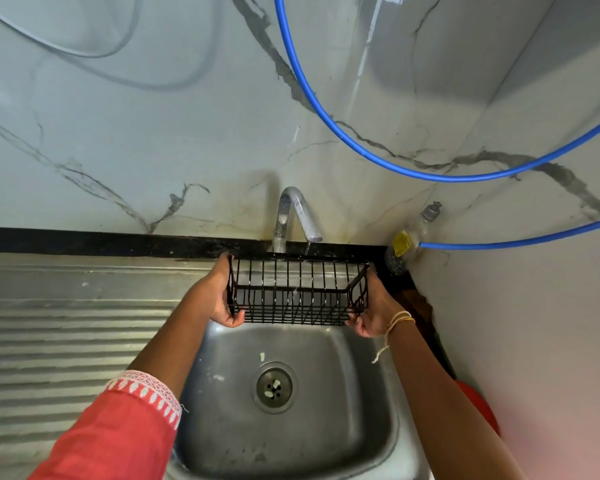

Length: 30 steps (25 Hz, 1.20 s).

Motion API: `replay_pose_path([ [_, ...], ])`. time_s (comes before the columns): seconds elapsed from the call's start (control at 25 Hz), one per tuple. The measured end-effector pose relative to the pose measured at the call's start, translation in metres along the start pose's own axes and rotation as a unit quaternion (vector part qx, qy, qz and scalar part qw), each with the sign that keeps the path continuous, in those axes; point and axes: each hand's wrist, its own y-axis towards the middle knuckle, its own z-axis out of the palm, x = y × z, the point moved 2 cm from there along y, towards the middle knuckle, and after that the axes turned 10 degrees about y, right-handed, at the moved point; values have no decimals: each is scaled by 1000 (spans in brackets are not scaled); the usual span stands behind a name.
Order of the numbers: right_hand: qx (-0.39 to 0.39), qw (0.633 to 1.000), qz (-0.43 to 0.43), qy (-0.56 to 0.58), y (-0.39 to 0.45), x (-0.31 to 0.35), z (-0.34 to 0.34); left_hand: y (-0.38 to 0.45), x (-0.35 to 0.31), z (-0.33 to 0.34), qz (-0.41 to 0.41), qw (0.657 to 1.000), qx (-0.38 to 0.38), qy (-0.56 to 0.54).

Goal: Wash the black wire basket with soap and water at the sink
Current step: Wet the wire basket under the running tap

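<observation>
The black wire basket (297, 292) hangs level over the back of the steel sink (357, 403), right under the chrome tap (297, 216). A thin stream of water runs from the spout into the basket. My left hand (219, 294) grips the basket's left end. My right hand (371, 306) grips its right end; thread bands sit on that wrist. The basket holds nothing.
A ribbed steel drainboard (66, 341) lies left of the sink. A clear soap bottle with a yellow label (407, 242) stands in the back right corner. Blue hoses (326, 109) loop across the marble wall. The side wall stands close on the right.
</observation>
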Motion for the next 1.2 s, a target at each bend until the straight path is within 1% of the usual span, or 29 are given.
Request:
replay_pose_path([
  [0.16,13,1000,11,22,7,-8,-11,0,-10,10,10,1000,-10,1],
  [0.36,4,997,13,74,2,-18,-34,-3,-23,27,29,999,-7,33],
  [0.48,0,994,12,110,1,-23,-46,-2,-29,39,41,997,10,63],
  [0.68,-19,988,25,154,4,-37,-61,30,-45,49,41,993,29,110],
  [0.8,-17,985,32,170,2,-42,-59,36,-50,49,61,990,26,123],
  [0.92,-20,989,25,142,-1,-38,-47,-1,-41,44,60,992,21,111],
  [1.0,-22,994,8,105,-6,-29,-32,-4,-31,31,60,993,16,98],
  [1.16,-15,998,-48,45,-27,-4,7,12,-6,-5,2,999,51,14],
  [1.2,-16,997,-68,30,-31,2,15,18,2,-12,-17,998,63,-26],
])
